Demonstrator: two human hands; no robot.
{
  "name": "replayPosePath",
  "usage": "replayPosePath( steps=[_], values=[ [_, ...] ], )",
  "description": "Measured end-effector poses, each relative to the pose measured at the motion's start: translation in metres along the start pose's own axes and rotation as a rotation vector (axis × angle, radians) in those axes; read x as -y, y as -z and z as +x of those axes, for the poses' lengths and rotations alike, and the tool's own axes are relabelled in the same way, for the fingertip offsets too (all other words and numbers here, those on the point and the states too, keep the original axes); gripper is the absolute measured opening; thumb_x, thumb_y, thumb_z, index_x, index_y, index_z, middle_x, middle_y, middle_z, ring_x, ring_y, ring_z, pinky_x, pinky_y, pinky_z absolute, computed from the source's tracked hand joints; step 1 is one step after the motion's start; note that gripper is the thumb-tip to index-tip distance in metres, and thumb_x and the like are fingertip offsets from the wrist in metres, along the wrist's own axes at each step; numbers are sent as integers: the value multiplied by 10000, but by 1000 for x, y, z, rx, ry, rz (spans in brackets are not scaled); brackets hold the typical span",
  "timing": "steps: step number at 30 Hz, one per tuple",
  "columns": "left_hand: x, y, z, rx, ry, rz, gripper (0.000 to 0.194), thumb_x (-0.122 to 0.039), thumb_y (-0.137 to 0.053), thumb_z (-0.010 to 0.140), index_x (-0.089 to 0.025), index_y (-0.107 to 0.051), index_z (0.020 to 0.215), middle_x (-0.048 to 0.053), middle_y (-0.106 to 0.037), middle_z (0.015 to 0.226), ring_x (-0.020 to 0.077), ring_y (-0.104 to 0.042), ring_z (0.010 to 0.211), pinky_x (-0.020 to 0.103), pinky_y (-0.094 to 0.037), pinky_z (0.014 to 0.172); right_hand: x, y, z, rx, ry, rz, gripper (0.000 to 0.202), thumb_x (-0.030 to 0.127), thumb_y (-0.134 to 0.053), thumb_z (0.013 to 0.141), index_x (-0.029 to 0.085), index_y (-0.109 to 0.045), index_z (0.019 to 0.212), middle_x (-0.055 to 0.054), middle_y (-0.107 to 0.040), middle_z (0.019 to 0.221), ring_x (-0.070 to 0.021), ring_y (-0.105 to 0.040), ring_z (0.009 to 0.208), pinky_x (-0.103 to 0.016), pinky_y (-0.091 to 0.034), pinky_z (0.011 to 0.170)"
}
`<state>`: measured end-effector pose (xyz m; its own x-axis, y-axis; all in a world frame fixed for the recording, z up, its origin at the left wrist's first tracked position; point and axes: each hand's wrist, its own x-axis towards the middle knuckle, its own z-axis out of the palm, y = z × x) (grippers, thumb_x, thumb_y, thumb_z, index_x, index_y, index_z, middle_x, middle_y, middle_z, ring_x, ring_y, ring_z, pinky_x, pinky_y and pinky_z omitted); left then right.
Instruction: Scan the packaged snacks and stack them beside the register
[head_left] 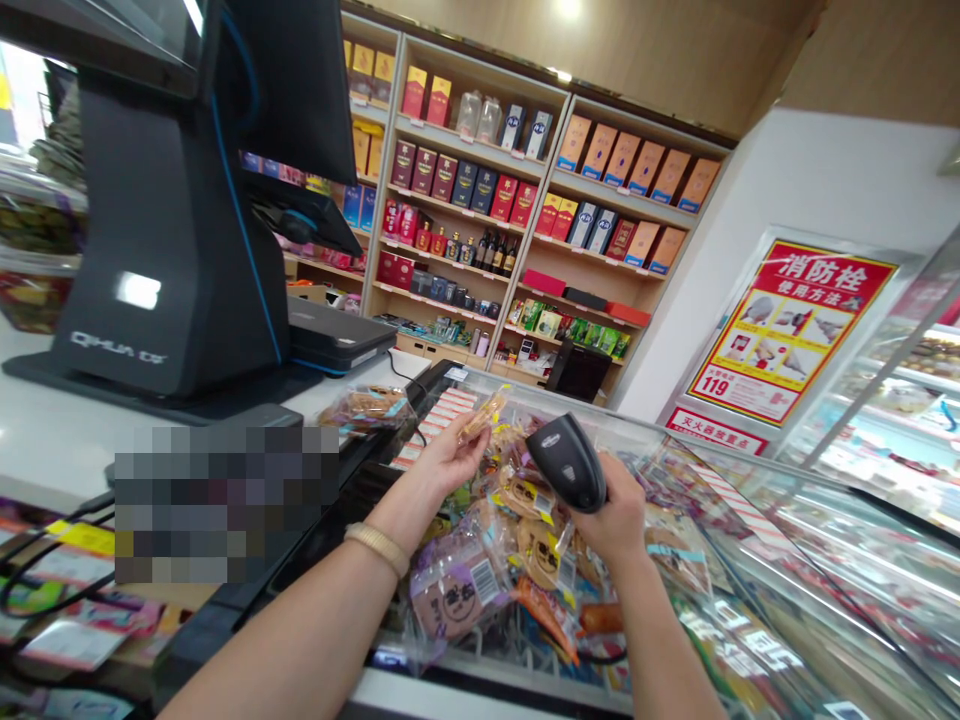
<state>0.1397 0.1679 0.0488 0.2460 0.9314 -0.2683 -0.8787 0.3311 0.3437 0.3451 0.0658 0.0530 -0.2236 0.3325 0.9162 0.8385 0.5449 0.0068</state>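
Observation:
My left hand (457,452) is closed around a small clear-wrapped snack packet (486,415), its fingers pinching the lower edge. In my right hand (619,505) is a black handheld barcode scanner (568,460), its head raised and tilted to the left. Below both hands lies a heap of packaged snacks. Nearest to me in it is a purple-trimmed pack (459,590) with a barcode on its label. Round snacks in clear wrap with yellow labels (541,548) lie under the scanner, beside an orange packet (546,612).
A dark point-of-sale terminal (165,240) stands on the white counter (30,430) at left. Another wrapped snack (369,407) rests at the counter's edge. A glass-topped display case (750,500) extends rightward. Shelves of boxed goods (465,190) line the back, near a red-and-yellow wall sign (791,330).

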Motion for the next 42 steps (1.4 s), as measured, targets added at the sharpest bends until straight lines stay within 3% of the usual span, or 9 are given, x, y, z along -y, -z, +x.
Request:
replayPosePath(
  steps=[3,7,11,17,22,30,37,42],
  values=[
    [5,-5,-11,109,31,91,192,-20,-570,822,-98,-632,986,110,-716,865,174,-709,748,271,-597,682,1,0,1,-2,-1,0,45,233,-584,744,210,-547,758,-6,-558,652,-170,-527,593,-282,-422,547],
    [11,-2,-17,283,-226,301,273,-88,-728,719,-147,-666,979,88,-729,966,201,-708,836,388,-589,794,1,1,1,-3,8,2,46,226,-588,744,211,-563,779,-4,-563,654,-176,-544,605,-279,-426,550],
    [17,3,-14,326,-425,477,391,-217,-857,562,-153,-712,921,72,-740,961,223,-693,904,385,-566,833,1,1,1,-6,9,3,72,236,-590,742,207,-574,806,-11,-578,669,-180,-552,610,-284,-433,555],
    [21,4,-10,355,-460,541,452,-304,-878,515,-138,-728,908,74,-744,932,215,-693,844,366,-570,789,0,0,-1,10,-40,-26,60,261,-581,760,210,-557,742,-24,-590,676,-181,-553,610,-287,-435,563],
    [20,2,-16,391,-414,487,384,-228,-859,560,-134,-722,906,87,-745,950,221,-702,861,337,-576,769,-1,0,-2,10,-60,-10,94,283,-591,762,200,-598,805,-41,-634,726,-203,-604,677,-299,-473,609],
    [17,-5,-18,233,-374,227,251,-10,-710,694,-130,-665,910,70,-733,929,173,-704,843,327,-579,826,-2,0,-3,12,-63,-24,84,271,-582,758,204,-589,809,-34,-629,721,-190,-595,654,-294,-478,601],
    [-23,-9,-9,42,-531,-128,318,130,-507,757,-145,-610,880,28,-699,869,105,-688,881,222,-553,890,-4,0,-4,-3,-13,-37,88,284,-593,761,208,-568,796,-17,-602,682,-184,-581,624,-284,-459,566],
    [-42,-5,-6,-68,-546,-277,225,42,-440,875,-121,-593,845,46,-674,829,86,-680,825,187,-567,837,-3,0,-3,-22,2,-37,81,265,-585,763,202,-574,813,-23,-614,698,-183,-588,634,-285,-466,573]
  ],
)
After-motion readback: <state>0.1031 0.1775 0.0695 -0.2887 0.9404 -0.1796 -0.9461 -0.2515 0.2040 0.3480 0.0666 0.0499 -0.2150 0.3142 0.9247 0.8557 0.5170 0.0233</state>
